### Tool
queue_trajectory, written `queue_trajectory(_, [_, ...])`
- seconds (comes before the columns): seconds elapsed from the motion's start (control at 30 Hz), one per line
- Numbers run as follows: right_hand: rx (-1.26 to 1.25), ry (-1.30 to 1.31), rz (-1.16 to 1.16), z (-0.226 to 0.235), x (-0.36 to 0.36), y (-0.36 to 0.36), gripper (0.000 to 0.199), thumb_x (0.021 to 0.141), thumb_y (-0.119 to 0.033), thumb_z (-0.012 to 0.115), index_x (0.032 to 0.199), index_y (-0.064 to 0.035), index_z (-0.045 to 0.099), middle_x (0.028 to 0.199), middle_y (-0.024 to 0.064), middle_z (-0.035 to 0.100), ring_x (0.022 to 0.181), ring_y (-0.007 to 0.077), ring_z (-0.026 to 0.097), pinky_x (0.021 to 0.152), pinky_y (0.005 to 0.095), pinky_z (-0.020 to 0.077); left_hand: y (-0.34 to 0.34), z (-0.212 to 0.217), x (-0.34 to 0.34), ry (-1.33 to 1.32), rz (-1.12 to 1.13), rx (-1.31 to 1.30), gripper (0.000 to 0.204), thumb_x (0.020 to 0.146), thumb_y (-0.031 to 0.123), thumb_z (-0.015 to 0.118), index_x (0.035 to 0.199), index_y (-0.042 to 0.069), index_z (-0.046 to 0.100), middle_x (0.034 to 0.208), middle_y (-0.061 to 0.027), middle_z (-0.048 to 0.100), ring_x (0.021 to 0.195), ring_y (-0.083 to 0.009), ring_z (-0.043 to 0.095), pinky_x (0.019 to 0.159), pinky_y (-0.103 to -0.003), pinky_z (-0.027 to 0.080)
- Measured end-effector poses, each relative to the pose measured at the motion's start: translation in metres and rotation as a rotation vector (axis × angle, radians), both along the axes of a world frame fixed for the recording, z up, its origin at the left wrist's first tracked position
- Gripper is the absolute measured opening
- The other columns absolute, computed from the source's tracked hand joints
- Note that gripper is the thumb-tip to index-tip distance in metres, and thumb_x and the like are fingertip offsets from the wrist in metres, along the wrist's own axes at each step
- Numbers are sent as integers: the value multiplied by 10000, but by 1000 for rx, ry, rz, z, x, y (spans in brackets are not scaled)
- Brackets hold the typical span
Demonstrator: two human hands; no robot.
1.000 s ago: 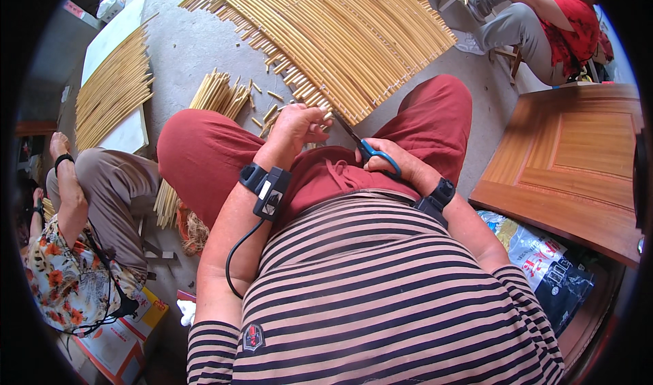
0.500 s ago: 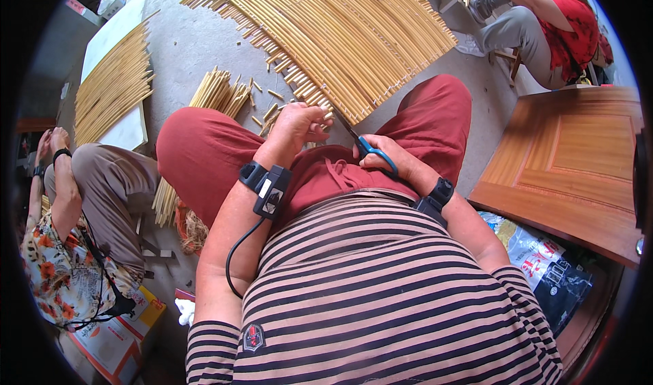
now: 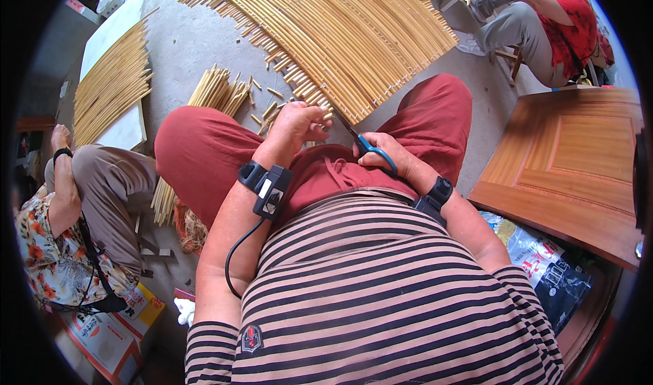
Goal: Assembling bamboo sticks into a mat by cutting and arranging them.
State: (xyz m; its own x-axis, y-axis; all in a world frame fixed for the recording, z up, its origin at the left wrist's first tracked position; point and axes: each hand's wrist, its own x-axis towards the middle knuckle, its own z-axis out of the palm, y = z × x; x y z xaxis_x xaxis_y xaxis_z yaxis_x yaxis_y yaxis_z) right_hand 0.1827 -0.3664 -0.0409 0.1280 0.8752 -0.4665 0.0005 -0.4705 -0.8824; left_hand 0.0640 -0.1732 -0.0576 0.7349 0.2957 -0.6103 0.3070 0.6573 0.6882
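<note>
My right hand (image 3: 386, 148) is closed round the teal-blue handles of a pair of scissors (image 3: 366, 142). The dark blades point up and left, at the near corner of a large mat of straw-coloured reed stalks (image 3: 333, 41) tied side by side. Beside the blade tips, my left hand (image 3: 294, 124) is closed with its fingertips pinching a reed end (image 3: 328, 116) at the mat's uneven left edge. Its palm side is hidden. Short cut reed pieces (image 3: 270, 110) lie on the floor just beyond the left wrist.
A loose bundle of reeds (image 3: 216, 89) lies past my left knee. Further left, another reed mat (image 3: 114, 89) rests on a white board. One person in a floral top (image 3: 47, 249) sits at left, another in red (image 3: 568, 31) at upper right. A wooden door panel (image 3: 564, 160) leans at right.
My hands and the scissors have hardly moved. At left, the seated person has leaned slightly further left, and one of their hands has dropped from view.
</note>
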Motion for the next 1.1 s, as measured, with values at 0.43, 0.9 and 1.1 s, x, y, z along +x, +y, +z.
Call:
queue_trajectory(0.43, [86,-161,-2,-3,-3,-9,136,665,-89,601,771,-10,568,677,18,531,647,82,467,592,238,415,-2,-5,-1,17,-6,-17,97,763,64,597,785,-13,541,622,-62,555,548,-153,589,614,-385,559])
queue_trajectory(0.9, [81,-142,-31,-11,-4,-16,149,669,-92,605,787,-13,561,664,14,528,637,77,466,585,232,414,2,-4,-7,39,-28,-29,252,804,262,623,976,88,566,917,-38,624,782,-162,590,671,-383,497])
queue_trajectory(1.1, [76,-174,-31,-9,-4,-14,146,667,-85,605,784,-12,558,659,12,521,631,75,461,579,234,413,-10,9,1,93,119,99,250,796,265,615,966,115,510,903,-15,584,819,-164,552,715,-381,459])
